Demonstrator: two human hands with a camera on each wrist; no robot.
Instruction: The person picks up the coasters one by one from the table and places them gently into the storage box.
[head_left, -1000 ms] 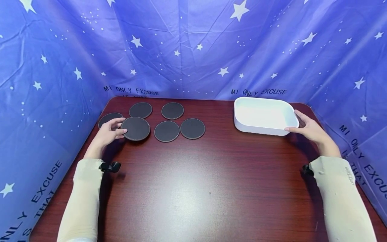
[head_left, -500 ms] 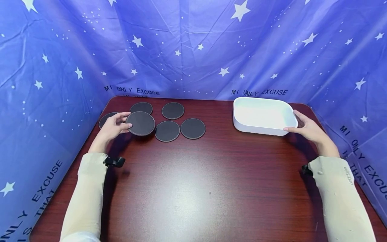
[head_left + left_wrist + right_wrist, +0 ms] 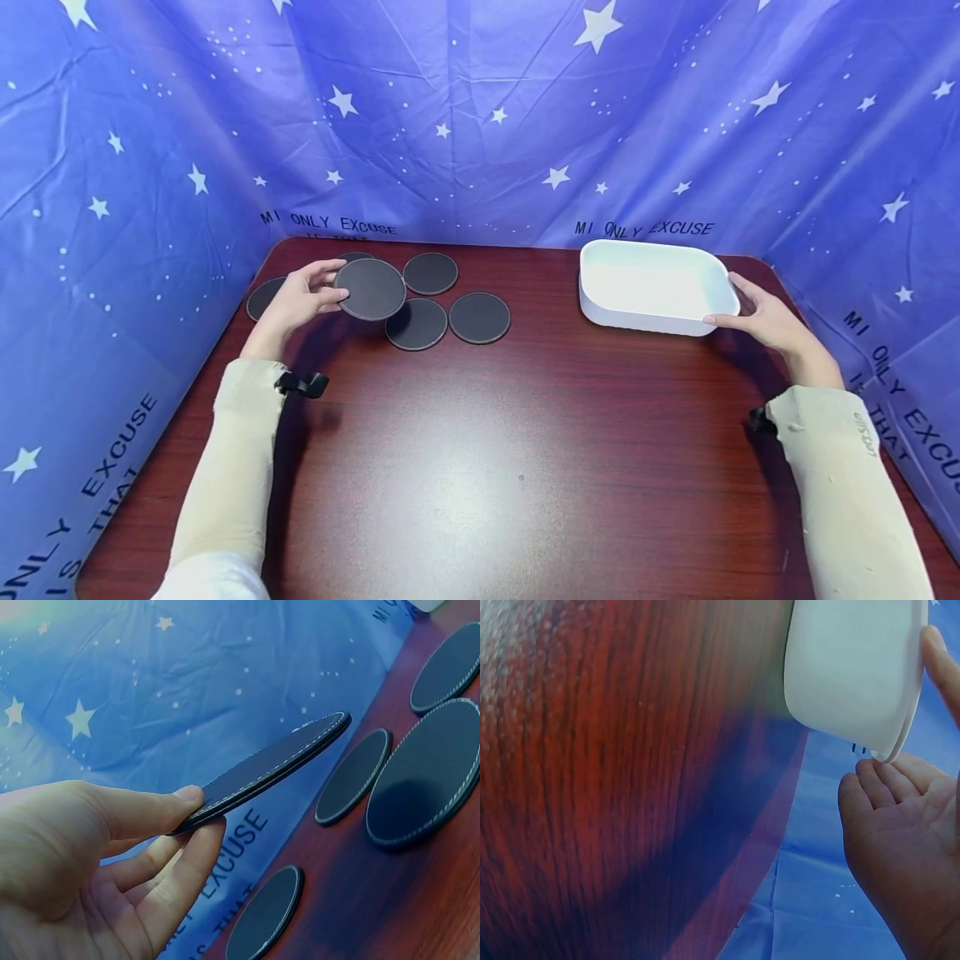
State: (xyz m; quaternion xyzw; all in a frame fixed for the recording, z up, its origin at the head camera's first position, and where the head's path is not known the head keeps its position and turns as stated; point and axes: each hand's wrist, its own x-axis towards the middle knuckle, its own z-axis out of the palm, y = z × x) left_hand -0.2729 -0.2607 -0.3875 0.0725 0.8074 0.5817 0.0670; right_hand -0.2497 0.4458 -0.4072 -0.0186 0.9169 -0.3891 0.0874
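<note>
A round black coaster (image 3: pixel 370 289) with light edge stitching is pinched at its left edge by my left hand (image 3: pixel 298 298), held above the table. The left wrist view shows this coaster (image 3: pixel 277 761) tilted, thumb on top and fingers of the left hand (image 3: pixel 112 855) underneath. At the back right stands a white tray (image 3: pixel 652 287), its inside bare. My right hand (image 3: pixel 776 327) grips the tray's right end, thumb at the front rim and fingers behind. In the right wrist view the hand (image 3: pixel 907 832) is at the end of the tray (image 3: pixel 851 671).
Coasters lie flat on the dark red table (image 3: pixel 480 467): one at the back (image 3: pixel 431 274), two in front of it (image 3: pixel 416 324) (image 3: pixel 479 317), one partly behind the left hand (image 3: pixel 264 298), and one mostly hidden by the held coaster. A starry blue cloth (image 3: pixel 450 125) surrounds the table.
My left hand has moved right and toward the back with the pinched coaster, which now covers most of the coaster at the back left. The right hand and the tray have hardly moved.
</note>
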